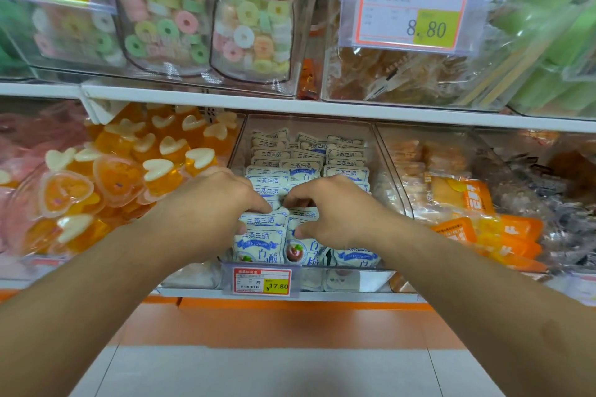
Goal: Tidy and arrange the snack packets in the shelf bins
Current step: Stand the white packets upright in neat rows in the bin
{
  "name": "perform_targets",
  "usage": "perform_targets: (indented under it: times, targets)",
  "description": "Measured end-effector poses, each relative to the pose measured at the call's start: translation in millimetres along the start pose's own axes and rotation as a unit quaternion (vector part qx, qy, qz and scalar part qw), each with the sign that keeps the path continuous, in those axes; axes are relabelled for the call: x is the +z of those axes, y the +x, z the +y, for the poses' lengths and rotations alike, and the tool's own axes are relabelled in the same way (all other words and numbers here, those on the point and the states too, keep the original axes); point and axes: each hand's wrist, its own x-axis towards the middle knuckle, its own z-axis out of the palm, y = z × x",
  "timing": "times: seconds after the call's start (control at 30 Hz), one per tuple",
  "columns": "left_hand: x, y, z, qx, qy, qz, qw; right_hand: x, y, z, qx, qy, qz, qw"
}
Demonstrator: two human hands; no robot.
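A clear plastic bin (380, 151) on the lower shelf holds several small white and blue snack packets (306, 161) standing in rows. Both my hands reach into its front half. My left hand (216, 200) has its fingers curled down onto the front-left packets (261, 237), thumb against one of them. My right hand (332, 206) pinches the top of a packet (303, 245) in the middle row, fingers curled over it. The packets under my palms are hidden.
Left of the bin lie orange heart-shaped jelly cups (119, 177); to the right is a bin of orange packets (461, 196). A price tag (262, 280) hangs on the bin front. The upper shelf (290, 106) carries bins of ring candies (200, 26) close overhead.
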Motion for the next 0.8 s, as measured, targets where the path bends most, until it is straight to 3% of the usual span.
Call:
perform_targets:
  times: [0.17, 0.4, 0.6, 0.8]
  targets:
    - [0, -2, 2, 0.006, 0.004, 0.009, 1.000, -1, 0, 6, 0.005, -0.040, 0.022, 0.999]
    - [-3, -8, 20, -0.009, -0.022, 0.045, 0.999, -20, -7, 17, 0.040, 0.032, 0.029, 0.998]
    - [-6, -6, 32, 0.002, -0.032, 0.079, 0.996, -43, -29, 21, 0.044, -0.079, 0.075, 0.993]
    - [4, 24, 48, 0.025, -0.111, 0.107, 0.988, -44, -74, 60, 0.070, -0.155, 0.157, 0.973]
